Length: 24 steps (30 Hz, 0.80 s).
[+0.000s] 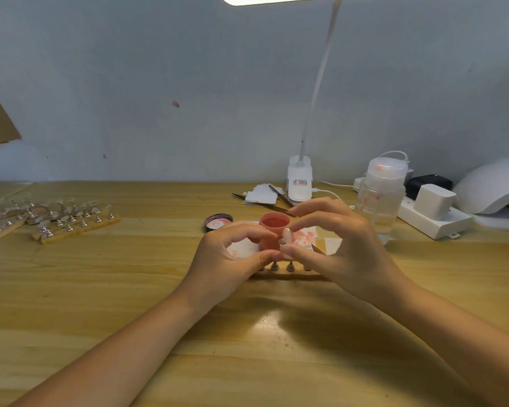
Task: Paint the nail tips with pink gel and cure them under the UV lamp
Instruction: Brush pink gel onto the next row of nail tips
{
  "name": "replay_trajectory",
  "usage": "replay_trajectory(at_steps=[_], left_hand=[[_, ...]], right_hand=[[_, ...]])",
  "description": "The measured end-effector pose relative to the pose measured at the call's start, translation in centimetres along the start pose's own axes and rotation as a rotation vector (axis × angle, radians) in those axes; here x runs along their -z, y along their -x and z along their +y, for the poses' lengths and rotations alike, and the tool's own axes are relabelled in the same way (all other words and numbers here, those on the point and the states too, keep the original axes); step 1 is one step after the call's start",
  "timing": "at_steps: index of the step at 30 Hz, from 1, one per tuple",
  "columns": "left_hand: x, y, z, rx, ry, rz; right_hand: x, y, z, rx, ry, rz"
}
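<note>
I see my left hand (232,259) and right hand (335,245) together pinching a small nail tip (287,235) just before the open pink gel jar (274,229) on the table (130,289).

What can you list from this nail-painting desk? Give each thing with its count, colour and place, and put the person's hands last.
gel pot: one, pink, open, centre
lid: one, dark, left of pot
nail tip: one, pale pink, pinched between both hands
stand strip: one, wooden, under hands
stand strips with tips: several, far left
UV lamp: one, white, far right
desk lamp: one, white, back
pump bottle: one, clear, right
power strip: one, white, right
left hand: pinching
right hand: pinching
</note>
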State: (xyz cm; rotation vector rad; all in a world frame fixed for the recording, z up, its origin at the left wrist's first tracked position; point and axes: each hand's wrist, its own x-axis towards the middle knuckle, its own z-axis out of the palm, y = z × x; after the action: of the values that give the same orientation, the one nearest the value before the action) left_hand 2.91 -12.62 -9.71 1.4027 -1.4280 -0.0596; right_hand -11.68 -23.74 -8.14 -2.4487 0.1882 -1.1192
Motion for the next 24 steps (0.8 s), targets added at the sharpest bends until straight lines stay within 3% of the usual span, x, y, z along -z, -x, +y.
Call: replay_trajectory(at_steps=[9, 24], left_hand=[[-0.3, -0.1, -0.1, 0.156, -0.07, -0.166], [-0.3, 0.2, -1.0, 0.218, -0.094, -0.18]], right_hand=[[2.9, 2.2, 2.2, -0.193, 0.138, -0.05], [2.5, 2.5, 3.2, -0.215, 0.169, -0.206]])
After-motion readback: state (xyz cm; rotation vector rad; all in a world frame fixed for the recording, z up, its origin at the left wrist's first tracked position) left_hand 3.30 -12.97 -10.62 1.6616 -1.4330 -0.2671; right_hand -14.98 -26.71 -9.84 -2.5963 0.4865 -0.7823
